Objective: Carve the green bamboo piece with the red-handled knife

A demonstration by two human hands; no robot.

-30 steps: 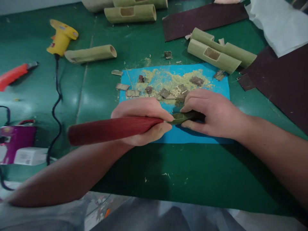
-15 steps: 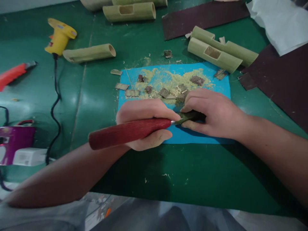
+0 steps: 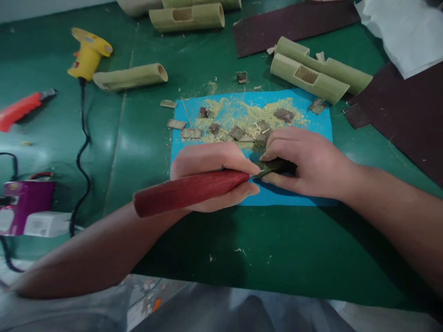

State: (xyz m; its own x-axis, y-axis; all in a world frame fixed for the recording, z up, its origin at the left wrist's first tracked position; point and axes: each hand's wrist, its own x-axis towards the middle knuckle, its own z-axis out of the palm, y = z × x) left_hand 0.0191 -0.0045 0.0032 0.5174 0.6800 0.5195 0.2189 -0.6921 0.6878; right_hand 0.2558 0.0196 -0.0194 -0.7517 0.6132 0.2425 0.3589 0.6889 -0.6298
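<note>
My left hand [image 3: 211, 173] is wrapped round a long red-handled carving tool [image 3: 187, 192], whose tip meets a small dark green bamboo piece [image 3: 268, 168]. My right hand [image 3: 308, 161] pinches that piece against the blue mat [image 3: 321, 127]. The tool's blade is almost wholly hidden between my fingers. Pale sawdust [image 3: 242, 117] and several small cut bamboo chips [image 3: 237, 133] lie on the mat just beyond my hands.
Green bamboo tubes lie at the back [image 3: 187, 17], left [image 3: 129, 77] and right [image 3: 311, 76]. A yellow glue gun [image 3: 88, 53] with black cord, a red cutter [image 3: 20, 109], a purple device [image 3: 24, 200], dark sandpaper sheets [image 3: 404, 115] and white cloth [image 3: 404, 32] surround the green table [image 3: 277, 249].
The red-handled tool has slid to the right, toward the bamboo piece, and my left hand moved with it. My right hand stayed in place.
</note>
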